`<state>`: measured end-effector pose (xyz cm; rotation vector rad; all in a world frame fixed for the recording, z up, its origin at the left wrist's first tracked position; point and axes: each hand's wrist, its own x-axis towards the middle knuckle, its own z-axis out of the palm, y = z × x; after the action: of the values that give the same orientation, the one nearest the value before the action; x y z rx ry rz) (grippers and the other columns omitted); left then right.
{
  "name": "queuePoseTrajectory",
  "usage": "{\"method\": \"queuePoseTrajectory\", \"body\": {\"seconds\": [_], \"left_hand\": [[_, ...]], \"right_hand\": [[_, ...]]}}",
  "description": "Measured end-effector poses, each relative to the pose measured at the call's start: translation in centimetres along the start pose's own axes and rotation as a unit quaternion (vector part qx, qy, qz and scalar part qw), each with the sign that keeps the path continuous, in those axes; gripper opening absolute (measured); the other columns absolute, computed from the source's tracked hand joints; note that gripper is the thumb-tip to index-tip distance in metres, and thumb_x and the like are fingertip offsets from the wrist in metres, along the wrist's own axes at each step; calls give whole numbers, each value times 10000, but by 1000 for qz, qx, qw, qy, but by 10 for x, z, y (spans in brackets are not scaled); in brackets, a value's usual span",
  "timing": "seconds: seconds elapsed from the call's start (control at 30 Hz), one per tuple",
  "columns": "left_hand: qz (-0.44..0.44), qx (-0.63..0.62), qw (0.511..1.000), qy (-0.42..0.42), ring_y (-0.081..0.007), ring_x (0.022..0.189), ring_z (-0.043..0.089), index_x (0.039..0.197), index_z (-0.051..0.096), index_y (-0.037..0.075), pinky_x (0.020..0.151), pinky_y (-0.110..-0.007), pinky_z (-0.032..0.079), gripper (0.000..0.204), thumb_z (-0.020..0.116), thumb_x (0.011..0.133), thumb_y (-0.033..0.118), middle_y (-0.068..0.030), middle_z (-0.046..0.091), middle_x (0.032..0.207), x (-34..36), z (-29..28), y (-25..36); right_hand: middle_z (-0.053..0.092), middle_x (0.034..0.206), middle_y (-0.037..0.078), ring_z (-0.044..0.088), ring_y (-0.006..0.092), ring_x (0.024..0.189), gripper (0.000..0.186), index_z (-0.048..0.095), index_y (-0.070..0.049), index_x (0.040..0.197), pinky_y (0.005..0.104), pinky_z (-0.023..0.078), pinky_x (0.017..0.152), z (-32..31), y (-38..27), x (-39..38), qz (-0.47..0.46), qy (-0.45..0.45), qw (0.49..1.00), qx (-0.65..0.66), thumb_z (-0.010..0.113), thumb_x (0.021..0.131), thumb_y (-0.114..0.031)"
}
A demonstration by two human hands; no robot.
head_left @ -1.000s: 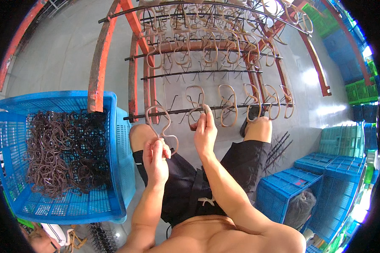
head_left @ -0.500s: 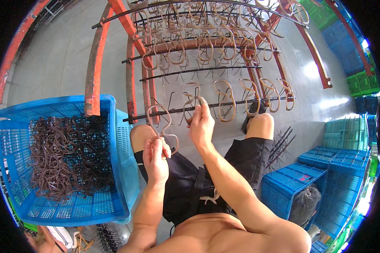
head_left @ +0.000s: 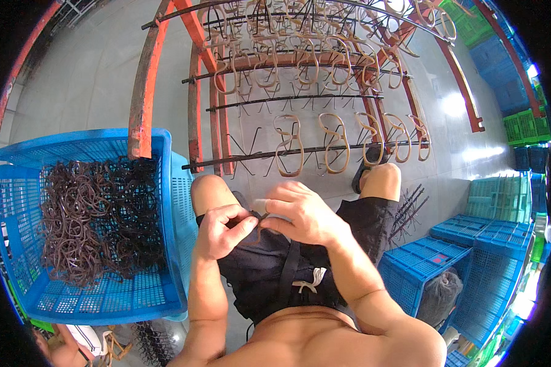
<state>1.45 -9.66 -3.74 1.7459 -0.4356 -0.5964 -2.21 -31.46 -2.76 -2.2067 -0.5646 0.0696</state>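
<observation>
My left hand (head_left: pixel 221 232) is above my left thigh, its thumb and forefinger pinched on a thin brown piece (head_left: pixel 258 235). Only a short part of this piece shows; my fingers hide its shape. Close against it on the right is my right hand (head_left: pixel 303 214), with curled fingers and slightly blurred tips. What its fingers hold, if anything, is unclear. Just beyond my hands runs a black hooked rod (head_left: pixel 312 150). Several tan figure-eight frames (head_left: pixel 289 145) hang from its right part; the hooks (head_left: pixel 242 147) at its left end are bare.
A blue basket (head_left: pixel 176 244) at the left holds a heap of tangled dark brown loops (head_left: pixel 79 226). Ahead, an orange rack (head_left: pixel 142 98) carries more rods with hanging frames. Blue crates (head_left: pixel 410 275) stand at the right. Part of another person (head_left: pixel 67 348) shows at lower left.
My right hand has left the rod and come back to my left hand. The tan figure-eight frame that stood out from my left hand no longer shows as a whole loop.
</observation>
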Motion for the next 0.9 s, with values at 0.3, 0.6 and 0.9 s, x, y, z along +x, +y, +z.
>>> {"method": "queuePoseTrajectory", "body": {"seconds": [0.3, 0.6, 0.9], "left_hand": [[-119, -322, 921, 185, -71, 679, 504, 981, 600, 19, 638, -218, 404, 252, 604, 875, 247, -12, 558, 778, 94, 74, -33], [-127, -404, 879, 220, -103, 674, 518, 820, 570, 52, 635, -243, 402, 236, 591, 887, 278, -24, 565, 759, 112, 92, -52], [-98, -319, 891, 307, -100, 679, 509, 972, 553, 44, 599, -228, 419, 188, 519, 913, 220, -25, 548, 782, 64, 36, -63]], "right_hand": [[436, 530, -3, 345, 62, 381, 235, 536, 35, 1109, 199, 313, 366, -28, 28, -26, 167, 386, 766, 486, 440, 940, -98], [418, 564, -30, 362, 42, 422, 237, 515, -4, 1144, 201, 312, 364, 18, 37, -4, 226, 466, 721, 460, 432, 959, -127], [434, 616, -16, 380, 38, 483, 331, 392, -29, 1285, 198, 364, 437, 101, 26, 89, 249, 491, 761, 344, 396, 959, -85]]}}
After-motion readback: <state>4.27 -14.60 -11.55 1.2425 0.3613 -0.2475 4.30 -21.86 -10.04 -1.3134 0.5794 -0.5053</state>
